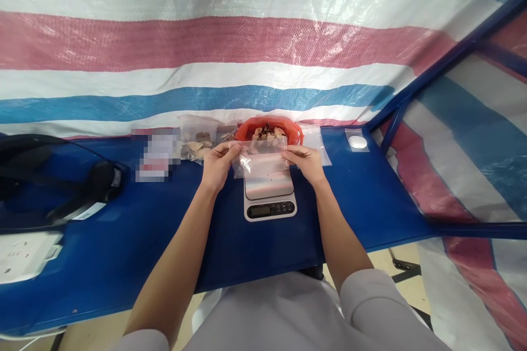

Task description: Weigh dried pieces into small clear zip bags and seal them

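Note:
A clear plastic bag [261, 160] is stretched between my two hands, above the back part of a kitchen scale [269, 189]. My left hand [220, 163] pinches its left edge, and my right hand [305, 162] pinches the right edge. The bag looks flat, with nothing visible inside. The scale has a shiny metal plate and a dark display strip at the front. Right behind the bag sits an open red plastic bag [290, 130] holding pale brown dried pieces [269, 132]. To the left of it, a clear bag of similar dried slices [198, 145] lies near my left hand.
More clear bags [321, 145] lie right of the red bag. A white oval object [357, 142] rests on a small bag at the right. A black headset-like device [94, 186] and white power strip [27, 255] are on the left of the blue table [349, 203]. Striped sheeting [230, 44] hangs behind.

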Available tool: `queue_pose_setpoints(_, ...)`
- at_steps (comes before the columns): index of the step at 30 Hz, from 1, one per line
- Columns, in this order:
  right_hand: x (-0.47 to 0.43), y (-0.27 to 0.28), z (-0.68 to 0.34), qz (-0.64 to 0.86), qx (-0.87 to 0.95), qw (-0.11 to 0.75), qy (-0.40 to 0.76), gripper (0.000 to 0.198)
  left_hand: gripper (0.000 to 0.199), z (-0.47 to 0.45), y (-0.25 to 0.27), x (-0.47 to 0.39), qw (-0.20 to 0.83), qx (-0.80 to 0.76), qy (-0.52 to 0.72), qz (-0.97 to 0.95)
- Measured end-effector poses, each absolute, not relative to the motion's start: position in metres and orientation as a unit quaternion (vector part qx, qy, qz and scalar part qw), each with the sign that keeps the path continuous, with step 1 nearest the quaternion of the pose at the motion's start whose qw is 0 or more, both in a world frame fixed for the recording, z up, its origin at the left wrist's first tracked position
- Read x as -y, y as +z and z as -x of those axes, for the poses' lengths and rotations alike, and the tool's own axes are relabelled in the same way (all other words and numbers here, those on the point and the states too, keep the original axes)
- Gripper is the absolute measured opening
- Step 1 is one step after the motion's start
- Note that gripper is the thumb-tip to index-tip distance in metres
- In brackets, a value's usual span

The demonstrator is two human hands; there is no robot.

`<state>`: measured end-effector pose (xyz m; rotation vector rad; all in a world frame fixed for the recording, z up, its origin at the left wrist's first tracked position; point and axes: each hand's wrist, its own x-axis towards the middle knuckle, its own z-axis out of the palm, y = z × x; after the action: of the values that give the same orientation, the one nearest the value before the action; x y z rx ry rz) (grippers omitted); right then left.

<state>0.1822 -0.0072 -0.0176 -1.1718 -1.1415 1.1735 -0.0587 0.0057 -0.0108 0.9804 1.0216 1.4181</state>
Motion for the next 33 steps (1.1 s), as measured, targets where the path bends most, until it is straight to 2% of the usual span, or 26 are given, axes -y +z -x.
queue_pose_setpoints(4, 0.007, -0.008, -0.187, 0.494, 0.521, 0.501, 0.483, 0.043, 0.039, 0.069, 0.014, -0.005, 0.516, -0.448, 0.529, -0.504)
queue_pose_setpoints(7, 0.005, 0.007, -0.191, 0.484, 0.568, 0.469, 0.473, 0.037, 0.039, 0.070, 0.044, -0.011, 0.487, -0.471, 0.418, -0.605)
queue_pose_setpoints(9, 0.004, 0.018, -0.194, 0.472, 0.600, 0.454, 0.459, 0.033, 0.029, 0.063, 0.064, -0.019, 0.488, -0.466, 0.341, -0.654)
queue_pose_setpoints(13, 0.002, 0.035, -0.200, 0.461, 0.634, 0.438, 0.439, 0.028, 0.014, 0.040, 0.082, -0.031, 0.564, -0.398, 0.255, -0.677)
queue_pose_setpoints(16, 0.000, 0.037, -0.212, 0.463, 0.636, 0.451, 0.422, 0.029, 0.016, 0.023, 0.076, -0.030, 0.559, -0.375, 0.302, -0.675)
queue_pose_setpoints(21, -0.005, 0.028, -0.239, 0.499, 0.595, 0.503, 0.380, 0.035, 0.034, -0.002, 0.054, -0.020, 0.560, -0.392, 0.402, -0.609)
queue_pose_setpoints(26, -0.013, 0.022, -0.259, 0.523, 0.519, 0.498, 0.457, 0.048, 0.033, -0.036, 0.036, -0.010, 0.604, -0.386, 0.451, -0.531)
queue_pose_setpoints(33, -0.034, 0.018, -0.291, 0.524, 0.490, 0.508, 0.477, 0.045, 0.034, -0.075, 0.017, -0.004, 0.602, -0.411, 0.474, -0.494)
